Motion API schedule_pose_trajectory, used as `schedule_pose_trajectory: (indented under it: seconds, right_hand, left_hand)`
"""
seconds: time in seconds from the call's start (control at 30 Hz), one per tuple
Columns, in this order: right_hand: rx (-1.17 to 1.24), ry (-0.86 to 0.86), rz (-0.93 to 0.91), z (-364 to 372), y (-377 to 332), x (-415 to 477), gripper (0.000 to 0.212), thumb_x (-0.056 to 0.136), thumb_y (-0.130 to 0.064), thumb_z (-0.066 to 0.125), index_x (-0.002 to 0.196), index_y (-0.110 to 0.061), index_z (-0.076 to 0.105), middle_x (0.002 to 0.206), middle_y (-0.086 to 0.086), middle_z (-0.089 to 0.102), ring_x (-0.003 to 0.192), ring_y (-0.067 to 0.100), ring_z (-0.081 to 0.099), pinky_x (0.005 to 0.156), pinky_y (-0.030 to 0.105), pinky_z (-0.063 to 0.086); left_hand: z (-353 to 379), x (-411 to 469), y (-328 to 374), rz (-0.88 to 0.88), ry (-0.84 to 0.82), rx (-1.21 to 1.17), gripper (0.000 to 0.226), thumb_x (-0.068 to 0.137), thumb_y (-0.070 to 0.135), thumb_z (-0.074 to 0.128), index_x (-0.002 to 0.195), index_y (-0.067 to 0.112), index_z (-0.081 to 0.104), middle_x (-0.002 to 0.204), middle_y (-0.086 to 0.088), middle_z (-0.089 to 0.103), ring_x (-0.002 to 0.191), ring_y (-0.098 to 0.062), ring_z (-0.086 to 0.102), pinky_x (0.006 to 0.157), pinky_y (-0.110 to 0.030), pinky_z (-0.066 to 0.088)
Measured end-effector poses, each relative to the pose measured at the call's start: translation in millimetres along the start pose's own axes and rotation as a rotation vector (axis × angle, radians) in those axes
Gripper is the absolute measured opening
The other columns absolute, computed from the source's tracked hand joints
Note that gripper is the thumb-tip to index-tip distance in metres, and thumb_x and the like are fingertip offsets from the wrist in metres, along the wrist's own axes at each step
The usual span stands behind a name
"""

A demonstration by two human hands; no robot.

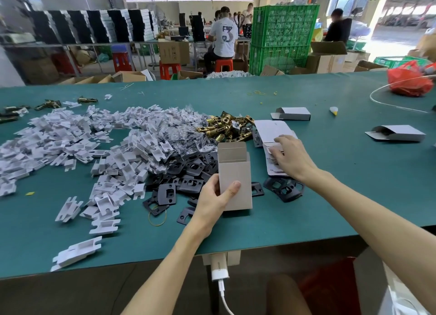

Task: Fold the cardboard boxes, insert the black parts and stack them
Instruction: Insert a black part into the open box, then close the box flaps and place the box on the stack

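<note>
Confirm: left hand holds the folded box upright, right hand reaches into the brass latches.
Wrong: the head view shows the right hand on the stack of flat box blanks, not the brass latches. The left hand holds the folded box upright.

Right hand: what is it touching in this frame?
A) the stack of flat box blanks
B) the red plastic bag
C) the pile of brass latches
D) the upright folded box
A: the right hand rests its fingers on the stack of flat box blanks, while the left hand holds the upright folded box.
</note>
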State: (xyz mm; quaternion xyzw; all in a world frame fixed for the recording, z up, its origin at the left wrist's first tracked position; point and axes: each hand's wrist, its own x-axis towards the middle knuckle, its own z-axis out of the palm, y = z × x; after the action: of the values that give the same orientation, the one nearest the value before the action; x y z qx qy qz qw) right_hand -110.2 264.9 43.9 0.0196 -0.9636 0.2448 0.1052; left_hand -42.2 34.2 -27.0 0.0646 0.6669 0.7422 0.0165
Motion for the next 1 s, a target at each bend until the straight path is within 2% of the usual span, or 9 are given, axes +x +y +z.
schedule_pose_trajectory:
  seconds: [0.1,0.17,0.23,0.37,0.5,0.7,0.8,0.9,1.0]
  right_hand:
    - [0.236,0.114,-0.123,3,-15,-16,0.038,0.106,-0.028,0.051,0.138,-0.008,0.055,0.135,0.009,0.060,0.126,0.022,0.055,0.108,0.036,0.043]
    - [0.394,0.087,-0.232,10,-28,-33,0.033,0.104,-0.034,0.054,0.133,-0.019,0.059,0.121,-0.001,0.067,0.107,0.009,0.064,0.094,0.031,0.054]
    - [0.486,0.016,-0.273,22,-39,-49,0.033,0.101,-0.040,0.057,0.132,-0.031,0.060,0.120,-0.011,0.066,0.100,0.002,0.067,0.085,0.025,0.056]
    - [0.795,0.020,-0.130,46,-47,-68,0.049,0.098,-0.021,0.067,0.141,-0.036,0.050,0.120,-0.011,0.064,0.097,0.012,0.072,0.081,0.036,0.062]
    - [0.939,0.070,-0.051,56,-44,-73,0.043,0.097,-0.019,0.068,0.136,-0.032,0.059,0.116,-0.001,0.069,0.089,0.020,0.075,0.078,0.043,0.063]
    - [1.069,0.046,0.078,67,-32,-84,0.031,0.096,-0.018,0.069,0.126,-0.027,0.070,0.113,0.004,0.070,0.090,0.020,0.074,0.075,0.043,0.063]
    - [1.120,0.036,0.134,74,-25,-92,0.021,0.096,-0.018,0.069,0.112,-0.029,0.076,0.110,0.001,0.073,0.095,0.021,0.070,0.076,0.040,0.061]
    - [1.087,-0.004,0.115,75,-24,-94,0.017,0.097,-0.020,0.067,0.110,-0.026,0.077,0.108,-0.005,0.075,0.093,0.014,0.068,0.072,0.026,0.054]
    - [1.072,-0.023,0.124,75,-25,-94,0.015,0.098,-0.019,0.064,0.106,-0.021,0.077,0.104,-0.002,0.075,0.090,0.013,0.066,0.073,0.026,0.051]
  left_hand:
    - [0,1,-1,0.029,-0.006,-0.011,0.061,0.089,0.035,0.078,0.143,0.026,0.051,0.123,0.006,0.073,0.115,-0.015,0.070,0.086,-0.029,0.060]
    - [-1,2,0,0.056,-0.013,0.006,0.077,0.093,0.034,0.078,0.157,0.038,0.036,0.130,0.007,0.070,0.118,-0.011,0.068,0.092,-0.033,0.060]
    - [-3,2,1,0.080,-0.016,0.018,0.084,0.093,0.036,0.077,0.160,0.049,0.027,0.135,0.007,0.068,0.121,-0.011,0.066,0.093,-0.036,0.061]
    - [-2,2,1,0.104,0.001,0.011,0.082,0.097,0.033,0.073,0.160,0.050,0.024,0.139,0.013,0.065,0.125,-0.010,0.064,0.091,-0.036,0.061]
    - [-2,3,0,0.116,-0.001,0.004,0.077,0.097,0.032,0.073,0.159,0.048,0.030,0.135,0.012,0.068,0.119,-0.012,0.067,0.086,-0.033,0.061]
    - [0,1,2,0.034,0.000,-0.056,0.051,0.096,0.028,0.071,0.145,0.031,0.058,0.129,0.002,0.073,0.107,-0.021,0.074,0.078,-0.035,0.063]
    - [0,2,1,0.024,0.032,0.003,0.022,0.104,0.030,0.063,0.118,0.017,0.071,0.109,-0.004,0.075,0.091,-0.024,0.069,0.076,-0.040,0.058]
    - [0,1,-1,0.009,0.057,0.018,0.025,0.108,0.025,0.055,0.094,0.008,0.068,0.085,-0.009,0.064,0.081,-0.026,0.055,0.076,-0.043,0.043]
    - [-1,2,-1,0.007,0.046,0.049,0.026,0.107,0.025,0.055,0.098,0.006,0.071,0.088,-0.012,0.067,0.083,-0.025,0.057,0.078,-0.043,0.044]
